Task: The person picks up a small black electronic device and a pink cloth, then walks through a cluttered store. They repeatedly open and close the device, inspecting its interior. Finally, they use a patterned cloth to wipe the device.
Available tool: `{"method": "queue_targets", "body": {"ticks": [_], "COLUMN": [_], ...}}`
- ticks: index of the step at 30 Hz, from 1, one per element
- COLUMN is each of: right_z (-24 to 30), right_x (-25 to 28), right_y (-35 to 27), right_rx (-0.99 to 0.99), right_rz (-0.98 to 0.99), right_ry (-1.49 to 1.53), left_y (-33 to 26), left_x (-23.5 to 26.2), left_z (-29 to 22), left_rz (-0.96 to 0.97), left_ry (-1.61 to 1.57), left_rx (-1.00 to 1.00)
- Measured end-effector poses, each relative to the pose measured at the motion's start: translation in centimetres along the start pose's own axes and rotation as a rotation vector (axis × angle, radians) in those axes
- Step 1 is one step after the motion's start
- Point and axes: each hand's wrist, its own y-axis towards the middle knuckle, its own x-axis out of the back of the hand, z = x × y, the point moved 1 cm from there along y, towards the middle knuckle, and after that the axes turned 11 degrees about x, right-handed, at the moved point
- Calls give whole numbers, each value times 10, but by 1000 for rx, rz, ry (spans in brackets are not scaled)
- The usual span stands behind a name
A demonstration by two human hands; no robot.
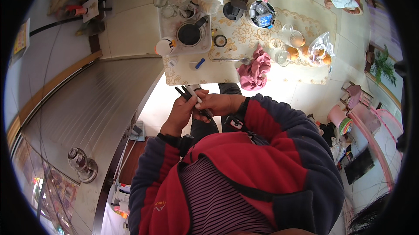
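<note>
My left hand (pixel 176 115) and my right hand (pixel 220 104) meet in front of me, just off the table's near edge. Between them are slim black and whitish pen-like sticks (pixel 185 93); their exact kind is too small to make out. The left fingers wrap round the dark ends, and the right thumb and fingers close on the pale one. A dark lower end pokes out beneath the right hand. Nearest on the table are a blue-handled small tool (pixel 200 63), a metal spoon (pixel 245 61) and a crumpled pink cloth (pixel 255 71).
On the patterned tablecloth (pixel 183 76) stand a clear tray (pixel 163 25) with glassware and a dark pan (pixel 189 33), a roll of black tape (pixel 220 40), a tin of small packages (pixel 262 13), glass cups (pixel 290 35) and a bag of oranges (pixel 321 52). A metal-topped surface (pixel 87 104) lies left.
</note>
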Motion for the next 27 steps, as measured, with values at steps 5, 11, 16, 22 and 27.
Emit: {"method": "queue_targets", "body": {"ticks": [5, 11, 16, 22, 27], "right_z": [-1, 63, 98, 93, 85], "right_x": [52, 149, 157, 175, 189], "right_y": [-1, -5, 16, 31, 6], "right_rx": [-68, 84, -58, -329, 12], "right_rz": [-188, -1114, -1166, -1080, -1290], "right_ry": [-225, -1586, -1928, -2014, -1809], "left_y": [11, 3, 1, 0, -3], "left_x": [11, 31, 29, 34, 39], "left_z": [11, 33, 42, 42, 43], "left_rz": [-262, -303, -334, -375, -426], "left_ry": [-96, -201, -176, -95, -92], "left_rx": [-233, -106, -47, -30, -1]}}
